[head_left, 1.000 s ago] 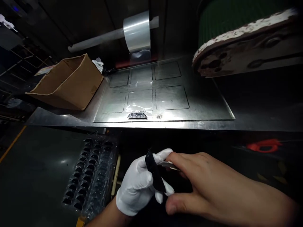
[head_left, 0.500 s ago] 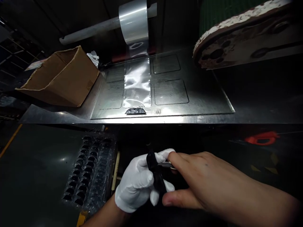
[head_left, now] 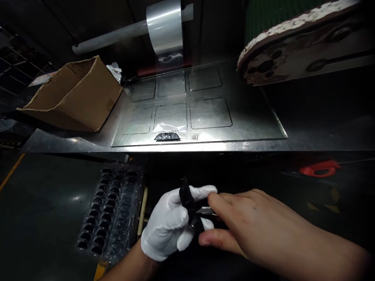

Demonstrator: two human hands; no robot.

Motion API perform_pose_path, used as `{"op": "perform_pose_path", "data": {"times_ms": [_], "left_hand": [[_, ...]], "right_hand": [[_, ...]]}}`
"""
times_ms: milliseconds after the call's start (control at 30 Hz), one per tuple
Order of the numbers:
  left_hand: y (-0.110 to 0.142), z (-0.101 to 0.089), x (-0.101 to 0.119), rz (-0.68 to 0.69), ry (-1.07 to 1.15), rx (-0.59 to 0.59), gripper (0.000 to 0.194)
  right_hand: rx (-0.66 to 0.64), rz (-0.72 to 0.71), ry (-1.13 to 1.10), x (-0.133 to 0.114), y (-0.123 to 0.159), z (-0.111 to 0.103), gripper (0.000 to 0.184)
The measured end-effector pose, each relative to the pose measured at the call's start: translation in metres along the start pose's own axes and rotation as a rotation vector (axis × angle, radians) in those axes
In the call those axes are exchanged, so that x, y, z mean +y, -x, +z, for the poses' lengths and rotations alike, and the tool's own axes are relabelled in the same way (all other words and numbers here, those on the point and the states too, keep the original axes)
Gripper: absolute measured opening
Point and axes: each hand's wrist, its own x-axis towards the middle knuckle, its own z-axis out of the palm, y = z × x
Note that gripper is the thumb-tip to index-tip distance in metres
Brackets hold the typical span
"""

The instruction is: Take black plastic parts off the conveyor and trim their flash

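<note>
My left hand (head_left: 166,226), in a white glove, is closed around a small black part (head_left: 187,205) low in the middle of the view. My bare right hand (head_left: 249,228) pinches a thin metal blade or tweezers (head_left: 206,211), its tip touching the black part. On the metal work plate (head_left: 252,117) above lies another black part (head_left: 166,136) under a loose end of clear film (head_left: 168,127).
A roll of clear film (head_left: 164,27) hangs on a bar behind the plate. An open cardboard box (head_left: 70,95) stands at the left. A clear tray of several black parts (head_left: 113,210) sits beside my left hand. A red tool (head_left: 319,168) lies at the right.
My hands have stayed together, the black part turning a little in my left fingers. The film strip that lay shining along the plate half a second ago now shows only near the black part.
</note>
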Motion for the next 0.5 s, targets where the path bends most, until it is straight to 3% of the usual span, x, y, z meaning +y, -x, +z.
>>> {"op": "perform_pose_path", "data": {"times_ms": [67, 167, 233, 300, 400, 500], "left_hand": [[-0.001, 0.001, -0.002, 0.035, 0.011, 0.031, 0.051], [-0.002, 0.001, -0.003, 0.023, 0.046, -0.031, 0.053], [-0.003, -0.001, -0.003, 0.022, 0.066, -0.065, 0.053], [-0.004, -0.001, -0.002, 0.041, 0.069, -0.05, 0.05], [-0.004, 0.001, 0.002, 0.023, 0.037, -0.017, 0.054], [-0.003, 0.008, 0.006, -0.017, -0.02, 0.013, 0.062]], "right_hand": [[-0.059, 0.02, -0.023, 0.0, -0.001, -0.002, 0.052], [-0.145, 0.055, -0.233, 0.003, 0.002, -0.007, 0.045], [-0.077, 0.066, -0.36, 0.011, 0.01, -0.01, 0.034], [0.073, 0.122, -0.344, 0.021, 0.019, -0.011, 0.028], [0.197, 0.16, -0.159, 0.034, 0.028, -0.013, 0.037], [0.237, 0.039, -0.058, 0.035, 0.024, -0.021, 0.045]]}}
